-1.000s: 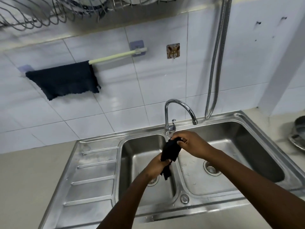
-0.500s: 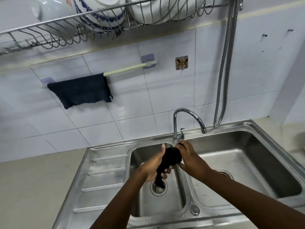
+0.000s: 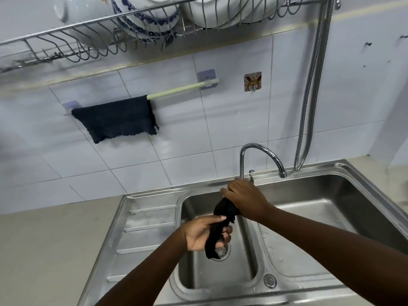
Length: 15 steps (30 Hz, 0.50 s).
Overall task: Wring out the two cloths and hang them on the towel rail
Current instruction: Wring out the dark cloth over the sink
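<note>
A dark, twisted cloth [image 3: 218, 226] hangs over the small left sink basin [image 3: 194, 272]. My left hand [image 3: 203, 234] grips its lower part, palm up, and my right hand [image 3: 245, 198] is closed around its upper end near the tap base. The cloth's tail dangles above the drain strainer [image 3: 221, 251]. A second dark blue cloth [image 3: 117, 118] hangs spread over the left part of the pale green towel rail [image 3: 176, 91] on the tiled wall. The rail's right part is bare.
A chrome tap [image 3: 260, 153] arches over the sink divider. The large right basin [image 3: 320, 217] lies beyond my right arm. A metal hose [image 3: 309, 96] hangs down the wall. A wire dish rack [image 3: 110, 36] with bowls sits above the rail. The draining board [image 3: 143, 235] is left.
My view has tilted up, showing more of the dish rack. My hands have turned against each other on the cloth: the right now sits above, the left below with its palm up.
</note>
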### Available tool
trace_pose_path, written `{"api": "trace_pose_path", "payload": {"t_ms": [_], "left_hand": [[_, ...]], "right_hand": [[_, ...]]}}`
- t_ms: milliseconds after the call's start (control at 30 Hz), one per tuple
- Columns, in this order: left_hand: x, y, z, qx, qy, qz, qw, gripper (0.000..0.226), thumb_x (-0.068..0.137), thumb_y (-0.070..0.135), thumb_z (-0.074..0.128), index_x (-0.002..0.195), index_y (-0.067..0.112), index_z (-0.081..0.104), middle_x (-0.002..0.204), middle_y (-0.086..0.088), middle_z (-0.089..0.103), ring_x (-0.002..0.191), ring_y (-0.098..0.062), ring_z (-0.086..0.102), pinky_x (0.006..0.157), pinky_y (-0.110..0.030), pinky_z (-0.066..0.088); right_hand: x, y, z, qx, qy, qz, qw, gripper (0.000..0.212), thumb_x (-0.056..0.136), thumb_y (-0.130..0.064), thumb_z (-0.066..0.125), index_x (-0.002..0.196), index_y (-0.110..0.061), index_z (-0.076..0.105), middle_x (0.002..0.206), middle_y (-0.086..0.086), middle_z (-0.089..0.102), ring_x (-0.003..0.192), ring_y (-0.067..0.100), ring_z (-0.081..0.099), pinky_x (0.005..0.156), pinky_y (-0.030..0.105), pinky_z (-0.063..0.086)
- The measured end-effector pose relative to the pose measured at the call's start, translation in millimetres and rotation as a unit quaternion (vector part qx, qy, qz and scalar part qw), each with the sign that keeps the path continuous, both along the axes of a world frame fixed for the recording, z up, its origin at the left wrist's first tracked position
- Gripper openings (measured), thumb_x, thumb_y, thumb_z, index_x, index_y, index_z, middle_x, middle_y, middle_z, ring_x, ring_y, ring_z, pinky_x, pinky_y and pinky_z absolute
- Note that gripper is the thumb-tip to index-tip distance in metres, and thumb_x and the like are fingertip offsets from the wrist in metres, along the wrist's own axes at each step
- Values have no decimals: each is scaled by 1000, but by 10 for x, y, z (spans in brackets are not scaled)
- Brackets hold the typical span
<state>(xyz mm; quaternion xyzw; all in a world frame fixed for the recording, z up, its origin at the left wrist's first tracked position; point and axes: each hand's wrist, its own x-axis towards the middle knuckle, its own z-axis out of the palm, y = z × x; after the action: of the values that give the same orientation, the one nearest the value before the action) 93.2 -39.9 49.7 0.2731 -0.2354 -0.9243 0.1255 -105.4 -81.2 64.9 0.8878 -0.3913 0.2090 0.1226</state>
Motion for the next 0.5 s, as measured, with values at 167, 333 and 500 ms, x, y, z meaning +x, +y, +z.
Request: {"api": "trace_pose_path", "payload": {"t_ms": [167,333,500], "left_hand": [[174,-47,159,-119,-160,-58,978,9,98,14,45,107,15,45,78,2,46,47,1,33,32,-8,24],[244,-49,144,-433,-428,-100,787,26,96,43,45,112,22,49,78,5,53,62,-8,45,56,-21,39],[245,-81,51,-615,-546,-102,559,39,96,46,44,121,18,53,109,-8,67,97,-23,63,82,-36,49]], "right_hand": [[126,-92,-118,64,78,28,995,18,75,-18,65,92,-16,58,89,4,63,84,23,56,64,36,49],[304,-74,-71,205,96,-11,974,15,88,-17,54,101,-12,60,101,10,66,93,28,63,74,36,48],[384,-172,-46,249,171,-55,952,14,85,-23,54,92,-14,63,92,9,70,87,29,65,73,35,48]]}}
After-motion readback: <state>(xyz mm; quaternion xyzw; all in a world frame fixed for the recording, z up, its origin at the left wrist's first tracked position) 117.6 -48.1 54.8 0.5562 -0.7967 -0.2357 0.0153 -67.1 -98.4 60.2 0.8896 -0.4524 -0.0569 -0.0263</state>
